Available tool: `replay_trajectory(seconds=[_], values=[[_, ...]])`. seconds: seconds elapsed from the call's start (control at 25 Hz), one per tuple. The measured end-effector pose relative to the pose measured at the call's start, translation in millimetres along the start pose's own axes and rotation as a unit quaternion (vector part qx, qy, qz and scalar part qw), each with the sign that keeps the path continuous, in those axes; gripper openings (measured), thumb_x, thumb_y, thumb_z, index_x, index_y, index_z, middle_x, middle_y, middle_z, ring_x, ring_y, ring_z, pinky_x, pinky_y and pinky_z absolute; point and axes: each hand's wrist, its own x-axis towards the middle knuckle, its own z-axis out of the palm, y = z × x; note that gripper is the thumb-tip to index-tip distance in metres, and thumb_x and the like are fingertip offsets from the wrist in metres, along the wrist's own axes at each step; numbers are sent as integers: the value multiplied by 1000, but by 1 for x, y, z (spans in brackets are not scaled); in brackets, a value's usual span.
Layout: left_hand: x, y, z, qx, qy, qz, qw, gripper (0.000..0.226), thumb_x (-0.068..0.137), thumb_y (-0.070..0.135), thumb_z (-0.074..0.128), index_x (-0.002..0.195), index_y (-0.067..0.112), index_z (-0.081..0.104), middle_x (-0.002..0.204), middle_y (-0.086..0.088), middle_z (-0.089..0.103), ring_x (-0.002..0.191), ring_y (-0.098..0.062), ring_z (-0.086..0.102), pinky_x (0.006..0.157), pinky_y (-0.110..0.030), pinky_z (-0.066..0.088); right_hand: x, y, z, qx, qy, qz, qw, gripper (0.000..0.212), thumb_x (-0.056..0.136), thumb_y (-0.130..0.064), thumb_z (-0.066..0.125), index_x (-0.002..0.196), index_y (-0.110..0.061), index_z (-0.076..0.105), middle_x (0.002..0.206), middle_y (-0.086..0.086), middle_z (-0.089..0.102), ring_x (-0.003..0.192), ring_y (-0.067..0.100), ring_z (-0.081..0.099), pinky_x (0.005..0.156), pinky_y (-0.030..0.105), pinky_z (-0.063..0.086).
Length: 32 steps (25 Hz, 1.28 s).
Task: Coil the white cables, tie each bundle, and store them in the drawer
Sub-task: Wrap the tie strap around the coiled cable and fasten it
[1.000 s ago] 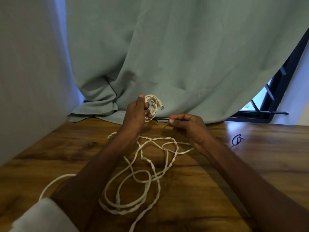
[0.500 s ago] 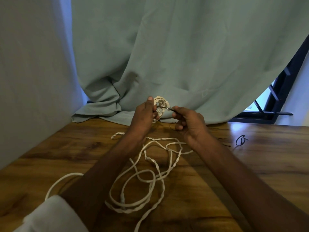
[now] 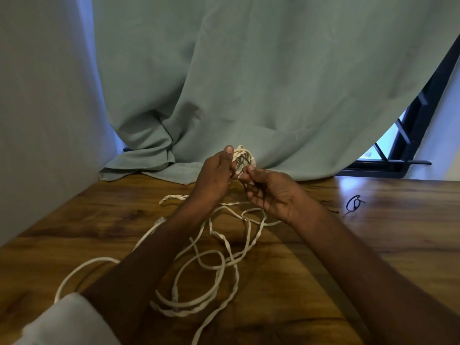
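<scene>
— Left grip (image 3: 215,174) wrapped round the coiled white bundle (image 3: 242,159), thumb up along its near edge; held well above the tabletop (image 3: 373,245), probably so both sides of the coil stay reachable for tying.

— And the right grip (image 3: 271,192)?

— Pinching at the bundle's lower edge with thumb and forefinger, other fingers loosely curled. Seems to be working a thin dark tie through or round the coil; too small and shadowed to confirm.

— Stage of the task?

— Tying the first bundle, by the look of it. Coiled already, not yet clearly fastened.

— Remaining cables?

— Lying loose on the tabletop: white loose cables (image 3: 211,265) in a tangle under the forearms, partly twisted together, trailing toward the near edge. Left there, likely, to wait their turn.

— Anything else within reach?

— One small dark tie (image 3: 354,203) curled on the tabletop to the right, well apart from the hands, presumably kept for the next bundle. Green curtain (image 3: 249,83) draped onto the far edge behind the bundle.

— Drawer?

— Not in view.
</scene>
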Motion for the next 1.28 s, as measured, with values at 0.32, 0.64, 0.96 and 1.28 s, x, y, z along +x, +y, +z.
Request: replay_trajectory(seconds=[0.32, 0.64, 0.96, 1.28], values=[[2, -1, -2, -29, 3, -37, 999, 52, 111, 50, 30, 88, 15, 60, 75, 0, 63, 72, -10, 61, 67, -27, 43, 1, -6, -2, -48, -3, 27, 998, 30, 108, -32, 44, 82, -22, 56, 52, -9, 32, 45, 9, 34, 55, 26, 38], [2, -3, -1, 9, -20, -11, 1000, 53, 112, 48, 30, 89, 14, 63, 74, 2, 62, 65, 0, 57, 62, -17, 42, -2, 3, 2, -115, -17, -57, 992, 15, 102, -15, 61, 108, -10, 73, 74, 0, 70, 66, 12, 65, 67, 28, 54], [0, -2, 1, 18, -49, 2, 999, 58, 112, 49, 32, 77, 16, 65, 72, 0, 67, 69, -11, 61, 70, -29, 46, -6, 11, 10, -14, 81, -65, 994, 13, 91, -15, 75, 100, -8, 79, 79, 3, 75, 43, 6, 45, 54, 25, 42], [0, 4, 9, 25, -12, 19, 999, 54, 112, 40, 37, 79, 7, 64, 66, -5, 59, 61, -14, 54, 64, -32, 42, -12, 14, 24, 177, 28, 44, 983, 17, 96, -16, 69, 80, -11, 72, 68, -6, 65, 42, 1, 43, 54, 18, 33]])
